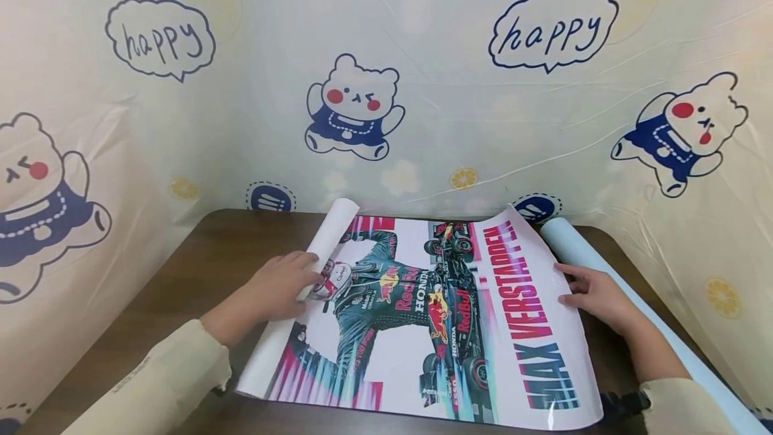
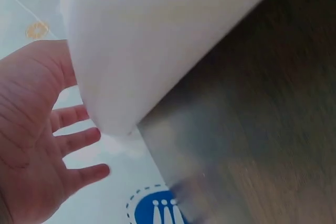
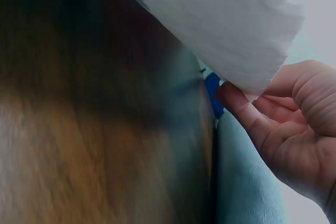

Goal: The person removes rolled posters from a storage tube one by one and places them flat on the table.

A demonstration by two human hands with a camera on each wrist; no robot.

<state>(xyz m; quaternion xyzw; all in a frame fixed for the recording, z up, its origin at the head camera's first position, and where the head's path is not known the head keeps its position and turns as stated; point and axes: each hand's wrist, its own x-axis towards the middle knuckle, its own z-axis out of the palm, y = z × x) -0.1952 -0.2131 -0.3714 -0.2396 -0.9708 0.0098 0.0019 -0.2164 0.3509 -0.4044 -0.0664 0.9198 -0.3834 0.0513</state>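
A partly unrolled poster (image 1: 398, 314) lies across the brown table, its print showing a person in a racing suit, a race car and large pink-and-blue lettering. Its left end is still curled into a white roll (image 1: 335, 223). My left hand (image 1: 280, 284) rests over that roll; in the left wrist view its fingers (image 2: 81, 141) look spread and mostly straight beside the white paper. At the right edge my right hand (image 1: 594, 294) pinches the sheet, and in the right wrist view thumb and finger meet at the paper's (image 3: 231, 40) lower corner.
A long pale blue roll (image 1: 640, 301) runs along the right side of the brown table (image 1: 181, 274). Behind stands a cloth backdrop (image 1: 435, 39) printed with cartoon bears and the word "happy". Dark bands sit at the sleeve cuffs.
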